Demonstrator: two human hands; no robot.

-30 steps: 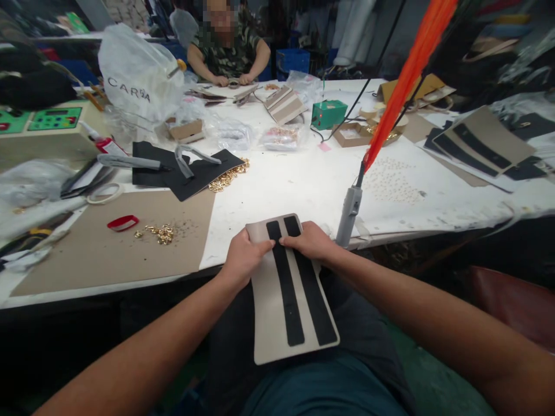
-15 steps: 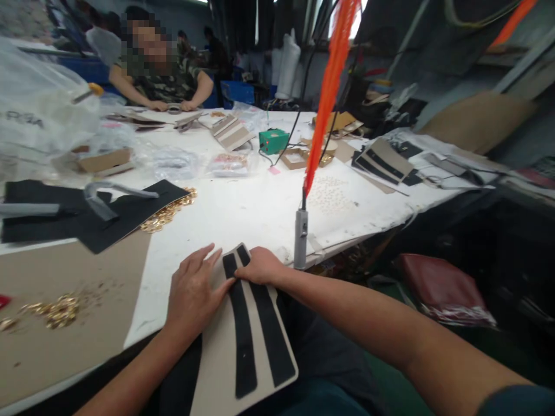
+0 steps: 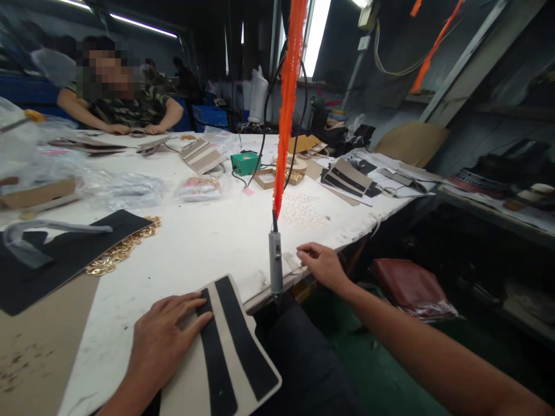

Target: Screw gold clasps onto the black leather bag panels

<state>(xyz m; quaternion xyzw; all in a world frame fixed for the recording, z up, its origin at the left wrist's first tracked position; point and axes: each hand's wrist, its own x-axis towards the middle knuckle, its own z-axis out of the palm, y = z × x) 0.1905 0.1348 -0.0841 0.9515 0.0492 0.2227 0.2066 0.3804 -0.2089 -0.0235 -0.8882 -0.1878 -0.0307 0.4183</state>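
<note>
A beige panel (image 3: 226, 335) with two black strips lies tilted over the table's front edge, above my lap. My left hand (image 3: 162, 335) rests on its left side, fingers stretched out and thumb spread across the nearer black strip. Away from the panel, my right hand (image 3: 323, 266) hovers by the table edge, its fingers loosely bent and apart, with nothing visible in them. Just left of that hand, a grey pen-shaped powered tool (image 3: 276, 263) hangs upright from an orange cord (image 3: 288, 104) and a black cable.
Gold metal fittings (image 3: 115, 254) lie beside black panels (image 3: 82, 254) at left. Farther back are a green box (image 3: 245, 163), plastic bags (image 3: 134, 190) and stacked striped panels (image 3: 347, 178). A co-worker (image 3: 125, 110) sits across the table. A dark red wrapped bundle (image 3: 411, 286) lies at lower right.
My right hand has let go of the panel and moved right, near the hanging tool. My left hand stays on the panel, which now lies lower. The view has turned right.
</note>
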